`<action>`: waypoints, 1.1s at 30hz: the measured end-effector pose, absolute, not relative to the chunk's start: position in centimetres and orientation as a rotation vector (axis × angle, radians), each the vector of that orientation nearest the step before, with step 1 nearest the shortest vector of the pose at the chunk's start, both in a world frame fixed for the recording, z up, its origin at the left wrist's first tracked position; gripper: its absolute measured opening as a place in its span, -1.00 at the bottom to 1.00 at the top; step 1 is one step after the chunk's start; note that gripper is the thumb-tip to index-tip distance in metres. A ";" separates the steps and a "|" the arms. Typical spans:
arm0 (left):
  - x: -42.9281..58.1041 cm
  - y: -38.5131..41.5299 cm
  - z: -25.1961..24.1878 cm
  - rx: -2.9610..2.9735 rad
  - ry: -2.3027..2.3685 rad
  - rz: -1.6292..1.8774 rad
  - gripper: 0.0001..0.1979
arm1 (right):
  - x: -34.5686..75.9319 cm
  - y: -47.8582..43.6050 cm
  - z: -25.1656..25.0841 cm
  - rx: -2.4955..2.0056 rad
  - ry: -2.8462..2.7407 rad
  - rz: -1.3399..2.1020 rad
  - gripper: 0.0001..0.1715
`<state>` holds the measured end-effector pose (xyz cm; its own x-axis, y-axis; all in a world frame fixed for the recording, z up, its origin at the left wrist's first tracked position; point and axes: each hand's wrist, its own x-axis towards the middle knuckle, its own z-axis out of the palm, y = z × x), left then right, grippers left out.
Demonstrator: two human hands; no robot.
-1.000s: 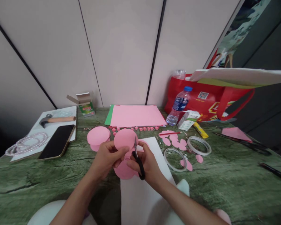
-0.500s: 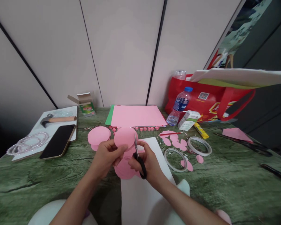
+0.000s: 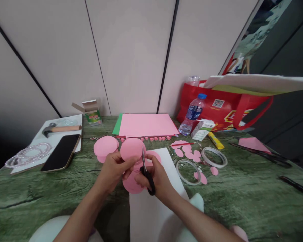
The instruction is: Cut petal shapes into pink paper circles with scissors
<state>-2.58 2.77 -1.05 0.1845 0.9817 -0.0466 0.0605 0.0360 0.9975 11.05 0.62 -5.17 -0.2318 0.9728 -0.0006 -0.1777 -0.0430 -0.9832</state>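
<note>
Between thumb and fingers, my left hand [image 3: 117, 168] pinches a round pink paper disc [image 3: 131, 148], held up over the table. My right hand [image 3: 154, 174] grips a small pair of black-handled scissors [image 3: 147, 176], its blades pointing up at the disc's right edge. Whether the blades are closed is hard to tell. Below the hands lie more pink paper circles [image 3: 132, 185], partly on a white sheet [image 3: 154, 215] and partly hidden by my fingers. To the left of the held disc is another stack of pink circles [image 3: 106, 146].
Pink paper sheets [image 3: 148, 124] lie at the back. Right: tape rolls [image 3: 214, 157], pink scraps [image 3: 189, 154], a red pencil [image 3: 183, 144], a water bottle [image 3: 193, 114], a glue box [image 3: 203, 129], a red bag [image 3: 222, 111]. Left: a phone [image 3: 62, 153], a hammer [image 3: 63, 128], beads [image 3: 31, 153].
The scissors and right hand have shifted slightly left and down, with the blades now overlapping the disc's right edge. The left hand still holds the disc. The whole view has shifted a little.
</note>
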 end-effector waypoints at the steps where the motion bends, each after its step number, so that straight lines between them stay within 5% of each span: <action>1: -2.6 2.8 -1.1 1.320 1.148 1.000 -0.75 | 11.1 0.7 -5.2 -0.945 -1.211 1.482 -0.35; 33: -2.7 2.7 -0.9 1.331 1.115 1.036 -0.79 | 11.3 0.9 -4.8 -1.006 -1.153 1.408 -0.34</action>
